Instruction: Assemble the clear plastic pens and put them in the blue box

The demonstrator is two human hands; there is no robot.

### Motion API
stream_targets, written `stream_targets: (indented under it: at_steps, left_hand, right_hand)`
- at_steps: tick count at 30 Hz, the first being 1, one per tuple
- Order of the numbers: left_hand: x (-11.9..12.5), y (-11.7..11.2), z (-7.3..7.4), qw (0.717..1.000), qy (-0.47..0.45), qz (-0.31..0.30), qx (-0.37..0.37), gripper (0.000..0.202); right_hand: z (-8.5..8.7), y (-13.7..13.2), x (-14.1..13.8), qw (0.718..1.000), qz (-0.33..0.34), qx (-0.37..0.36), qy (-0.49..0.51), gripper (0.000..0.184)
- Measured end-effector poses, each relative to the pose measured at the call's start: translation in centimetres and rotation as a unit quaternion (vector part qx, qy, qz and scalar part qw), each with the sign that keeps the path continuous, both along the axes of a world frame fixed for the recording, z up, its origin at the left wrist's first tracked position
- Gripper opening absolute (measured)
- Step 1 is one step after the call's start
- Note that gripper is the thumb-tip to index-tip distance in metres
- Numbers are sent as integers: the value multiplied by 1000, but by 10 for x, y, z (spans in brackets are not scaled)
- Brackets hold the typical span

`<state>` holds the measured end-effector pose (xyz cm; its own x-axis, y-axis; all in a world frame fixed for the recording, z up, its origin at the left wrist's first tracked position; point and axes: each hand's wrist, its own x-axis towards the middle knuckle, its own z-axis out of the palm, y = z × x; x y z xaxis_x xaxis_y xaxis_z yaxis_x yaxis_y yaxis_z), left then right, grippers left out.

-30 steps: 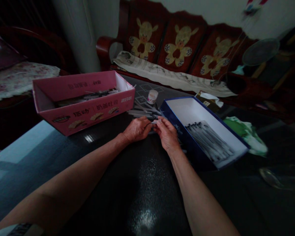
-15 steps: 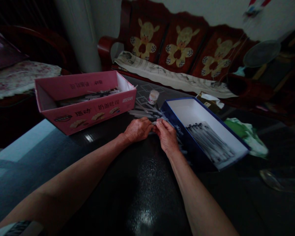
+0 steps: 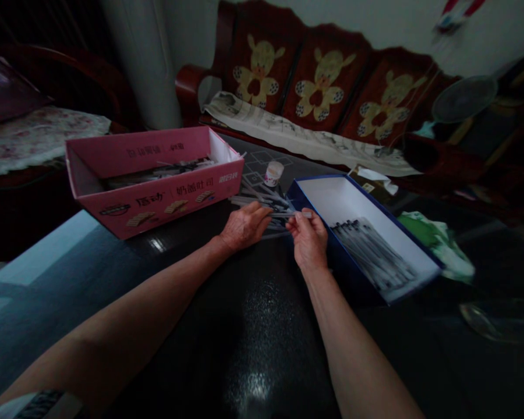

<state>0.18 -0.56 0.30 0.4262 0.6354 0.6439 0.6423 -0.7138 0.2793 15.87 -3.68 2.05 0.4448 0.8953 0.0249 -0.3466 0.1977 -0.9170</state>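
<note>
A slim, pale, see-through pen [image 3: 283,215] lies level between my hands. My right hand [image 3: 310,235] is closed, pinching it near its right end, which sticks out past the thumb. My left hand [image 3: 245,226] is closed at the other end, with its fingertips partly hidden. Behind and beneath the hands, loose pens [image 3: 262,196] are heaped on the dark table. To the right, a blue box [image 3: 358,279] with a white inside holds a row of clear pens [image 3: 371,250] with dark ends. At left stands a pink carton [image 3: 179,203] with more thin pieces inside.
A small white tub [image 3: 273,173] stands behind the heap. Right of the blue box lie a green and white packet [image 3: 439,241] and a tissue box [image 3: 371,183]. A wooden sofa [image 3: 283,70] with bear-patterned backs is beyond the dark table [image 3: 262,326].
My right hand has moved a little to the right, away from my left hand. The pen between them now shows along its length. My left hand has barely moved.
</note>
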Motion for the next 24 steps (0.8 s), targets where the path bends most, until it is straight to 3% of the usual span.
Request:
stream_targets:
  at_steps: [3,6,8,11,14,16,20,24]
  left_hand:
    - [-2,5,-1,999,-27,-3,25,27]
    - [-4,9,0,998,-34,6,49,25]
    - [-6,10,1,998,-34,-8,55,24]
    - [-5,9,0,997,-43,-45,54,24]
    - [-4,7,0,995,-57,-72,49,32]
    - [-4,5,1,994,-65,-74,56,44]
    - [-6,3,6,992,-96,-23,82,61]
    - [-6,3,6,989,-123,14,87,62]
  right_hand:
    - [-1,-1,3,999,20,-10,-28,29]
    - [-1,-3,7,979,59,-25,-192,22]
    - [2,-6,8,936,83,-7,-342,16]
    - [8,-12,6,844,91,51,-526,14]
    - [15,-19,0,753,80,64,-650,19]
    - [22,-23,-1,715,60,50,-695,22]
    - [46,-28,12,693,5,28,-720,29]
    - [74,-39,56,672,-39,13,-740,34]
